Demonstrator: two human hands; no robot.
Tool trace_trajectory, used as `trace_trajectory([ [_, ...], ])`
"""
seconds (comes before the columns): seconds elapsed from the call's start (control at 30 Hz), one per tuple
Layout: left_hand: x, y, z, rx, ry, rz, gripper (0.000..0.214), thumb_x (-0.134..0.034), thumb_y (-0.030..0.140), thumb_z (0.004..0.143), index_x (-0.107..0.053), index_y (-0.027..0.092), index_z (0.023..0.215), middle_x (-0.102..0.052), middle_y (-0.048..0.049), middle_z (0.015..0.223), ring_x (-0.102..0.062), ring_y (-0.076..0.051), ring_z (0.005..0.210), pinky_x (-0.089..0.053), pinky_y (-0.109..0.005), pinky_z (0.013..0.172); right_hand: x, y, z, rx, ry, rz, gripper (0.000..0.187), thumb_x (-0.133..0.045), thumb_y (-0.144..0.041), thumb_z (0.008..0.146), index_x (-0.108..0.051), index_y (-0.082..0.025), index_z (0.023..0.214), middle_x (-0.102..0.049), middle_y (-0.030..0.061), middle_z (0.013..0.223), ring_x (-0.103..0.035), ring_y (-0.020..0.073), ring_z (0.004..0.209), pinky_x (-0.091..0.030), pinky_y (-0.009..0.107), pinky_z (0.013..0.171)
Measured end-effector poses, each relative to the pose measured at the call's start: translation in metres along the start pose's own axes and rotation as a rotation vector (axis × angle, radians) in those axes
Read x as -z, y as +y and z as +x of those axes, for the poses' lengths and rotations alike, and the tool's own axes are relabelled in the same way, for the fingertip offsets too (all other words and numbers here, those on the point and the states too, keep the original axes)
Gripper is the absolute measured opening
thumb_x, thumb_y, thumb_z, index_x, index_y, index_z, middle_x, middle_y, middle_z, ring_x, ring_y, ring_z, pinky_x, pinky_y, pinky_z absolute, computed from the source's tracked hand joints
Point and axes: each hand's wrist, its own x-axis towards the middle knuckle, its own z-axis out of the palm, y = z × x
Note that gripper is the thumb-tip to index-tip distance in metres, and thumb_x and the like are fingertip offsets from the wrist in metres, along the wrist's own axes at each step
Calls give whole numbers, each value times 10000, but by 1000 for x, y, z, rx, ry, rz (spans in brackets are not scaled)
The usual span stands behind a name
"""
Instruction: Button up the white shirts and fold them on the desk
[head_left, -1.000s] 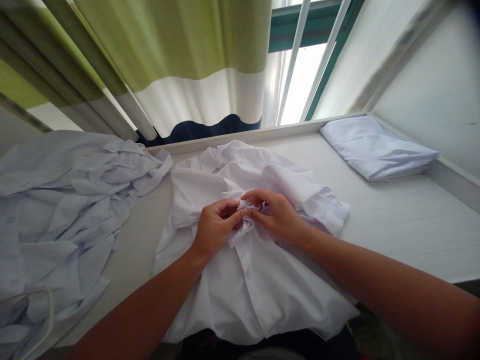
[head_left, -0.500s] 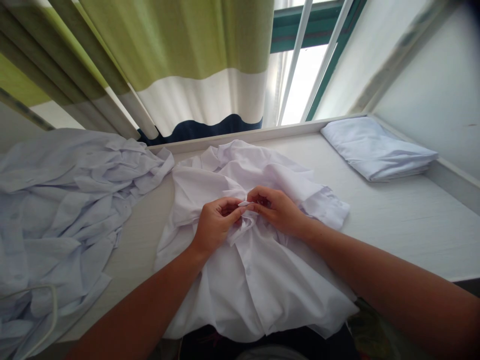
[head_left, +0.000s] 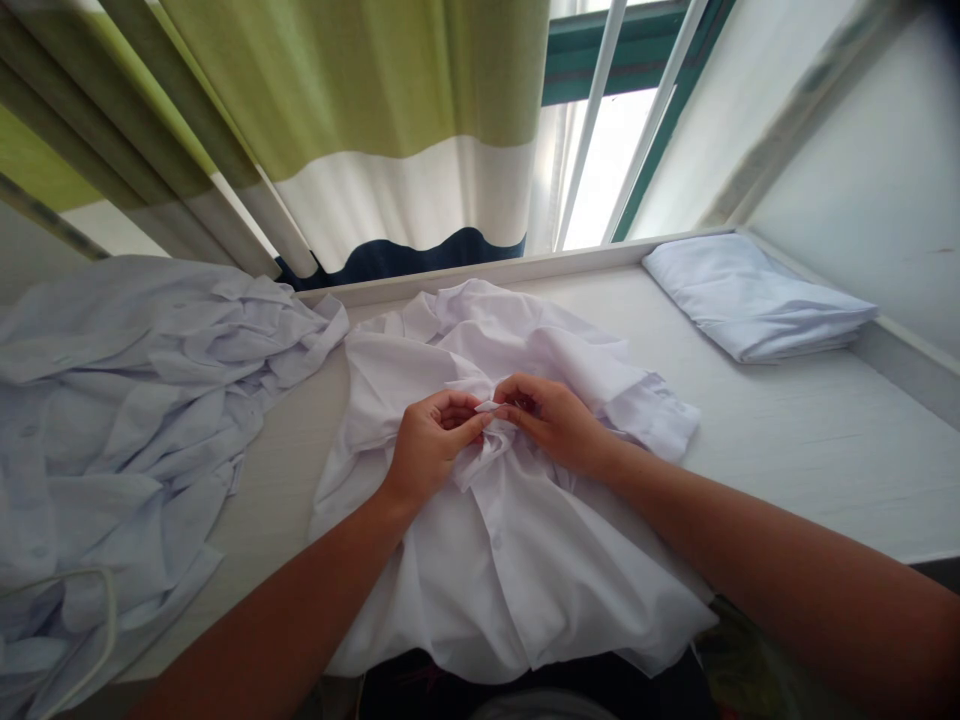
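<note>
A white shirt (head_left: 540, 560) lies spread over the white tabletop in front of me, its collar end toward the window and its lower hem hanging at the near edge. My left hand (head_left: 435, 440) pinches the front edge of the shirt between thumb and fingers. Right beside it, my right hand (head_left: 551, 415) is closed on the same edge, the fingertips of both hands almost meeting. The cloth bunches up under them. A button shows on the front placket below the hands; whatever lies between the fingertips is too small to make out.
Crumpled white shirts (head_left: 135, 400) are heaped at the left, with a pale cord or hanger (head_left: 109, 620) over them. A folded white garment stack (head_left: 750, 295) lies at the back right. Behind the table's raised rim (head_left: 480, 275) hang a green, white and blue curtain (head_left: 390, 120) and window bars (head_left: 592, 120).
Both hands stay at the same spot on the shirt; the left fingers have shifted only very slightly. Nothing else has visibly moved.
</note>
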Motion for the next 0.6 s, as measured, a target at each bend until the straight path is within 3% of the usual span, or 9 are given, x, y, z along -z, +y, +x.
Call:
trace_trajectory([
  [0.6, 0, 2, 1, 27, -4, -45, 301, -887, 317, 662, -705, 151, 836, -715, -11, 767, -658, -124, 663, -535, -215, 593, -3, 1, 0, 0, 39, -9, 165, -605, -355, 939, -628, -198, 894, -613, -11, 757, -515, 137, 679, -423, 278, 664],
])
